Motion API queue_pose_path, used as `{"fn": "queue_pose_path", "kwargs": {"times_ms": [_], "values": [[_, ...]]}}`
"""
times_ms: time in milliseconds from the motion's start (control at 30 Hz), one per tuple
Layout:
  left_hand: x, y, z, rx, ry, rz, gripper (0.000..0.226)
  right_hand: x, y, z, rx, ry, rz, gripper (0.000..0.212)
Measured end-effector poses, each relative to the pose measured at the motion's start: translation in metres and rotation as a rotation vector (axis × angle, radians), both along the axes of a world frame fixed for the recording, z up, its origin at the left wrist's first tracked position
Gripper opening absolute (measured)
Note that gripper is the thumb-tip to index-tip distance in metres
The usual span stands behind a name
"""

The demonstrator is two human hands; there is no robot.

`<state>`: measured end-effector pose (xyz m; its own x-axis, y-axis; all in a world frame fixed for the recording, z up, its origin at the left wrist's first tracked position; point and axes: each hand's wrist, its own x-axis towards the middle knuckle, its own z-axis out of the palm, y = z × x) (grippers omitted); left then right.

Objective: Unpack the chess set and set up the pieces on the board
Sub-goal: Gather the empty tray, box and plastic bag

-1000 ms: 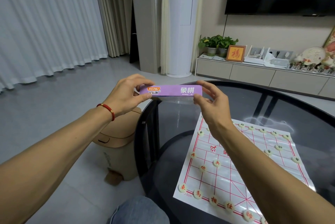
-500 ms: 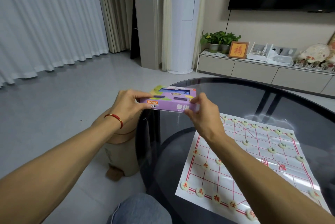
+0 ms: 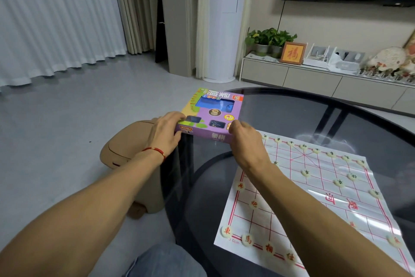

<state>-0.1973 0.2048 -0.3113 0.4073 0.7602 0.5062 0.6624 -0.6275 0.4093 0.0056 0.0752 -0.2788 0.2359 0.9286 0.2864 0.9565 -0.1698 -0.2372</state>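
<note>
Both hands hold a purple xiangqi box (image 3: 212,115) by its near edge, above the rim of a round dark glass table (image 3: 292,108). The left hand (image 3: 165,134) pinches the box's near left corner, fingers curled over the top face and thumb against the side. The right hand (image 3: 243,140) grips the near right corner in the same way, its fingers wrapped over the edge. The box lies nearly flat with its printed top face up, stretching away from the fingertips of both hands. A red bracelet (image 3: 155,151) circles the left wrist.

Just right of the right hand and below its forearm, a white xiangqi board sheet (image 3: 314,198) with red lines lies flat on the glass. Round pale xiangqi pieces (image 3: 225,231) stand on its line crossings, along both the near and far rows. Below the left hand, beside the table, stands a tan lidded bin (image 3: 125,155) on the grey floor.
</note>
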Motion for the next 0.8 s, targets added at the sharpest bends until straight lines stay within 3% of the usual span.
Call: {"fn": "queue_pose_path", "kwargs": {"times_ms": [200, 367, 533, 667, 800], "values": [[0.015, -0.035, 0.021, 0.002, 0.032, 0.099, 0.057, 0.020, -0.059, 0.018, 0.143, 0.093, -0.026, 0.016], [0.093, -0.113, 0.061, 0.131, 0.019, -0.202, 0.055, 0.068, -0.155, 0.034, 0.168, 0.035, -0.141, 0.019], [0.209, -0.226, 0.081, 0.077, 0.038, -0.646, 0.045, 0.149, -0.273, 0.035, 0.218, 0.124, -0.468, 0.024], [0.295, -0.327, 0.082, -0.090, 0.092, -0.837, 0.045, 0.211, -0.378, 0.028, 0.304, 0.194, -0.822, 0.030], [0.354, -0.413, 0.064, -0.258, 0.214, -0.914, 0.042, 0.260, -0.453, -0.010, 0.098, 0.283, -1.167, 0.047]]}}
